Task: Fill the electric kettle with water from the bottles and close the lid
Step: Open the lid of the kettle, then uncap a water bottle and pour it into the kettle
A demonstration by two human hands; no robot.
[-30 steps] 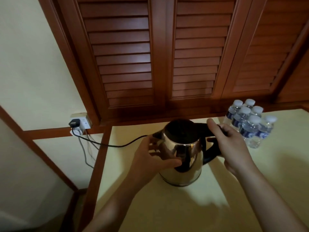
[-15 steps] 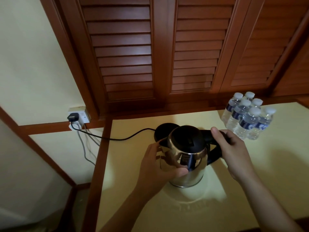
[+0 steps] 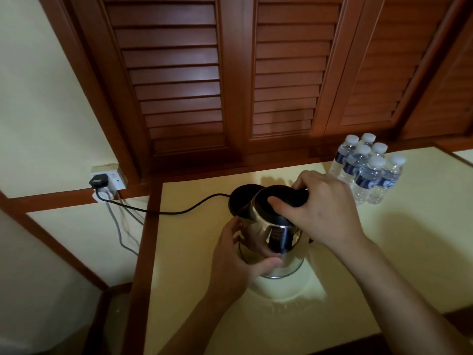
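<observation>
- Two hands hold the kettle (image 3: 276,242), near the middle of the table (image 3: 384,252).
- The left hand (image 3: 235,262) has its fingers (image 3: 230,229) curled round the shiny side.
- The right hand (image 3: 325,208) grips the handle (image 3: 303,196), thumb on the lid (image 3: 268,213), which looks shut.
- Six capped bottles (image 3: 366,172) stand by the back edge, nearer the right hand.
- The base (image 3: 243,198) and cord (image 3: 179,211) lie just behind the kettle, not in the way.

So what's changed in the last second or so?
The kettle came off its black base and moved toward the person; the base now shows behind it. The right hand slid from the handle's side onto the top, thumb on the lid. The left hand still holds the kettle's body. The bottles and plugged-in cord stayed put.
</observation>
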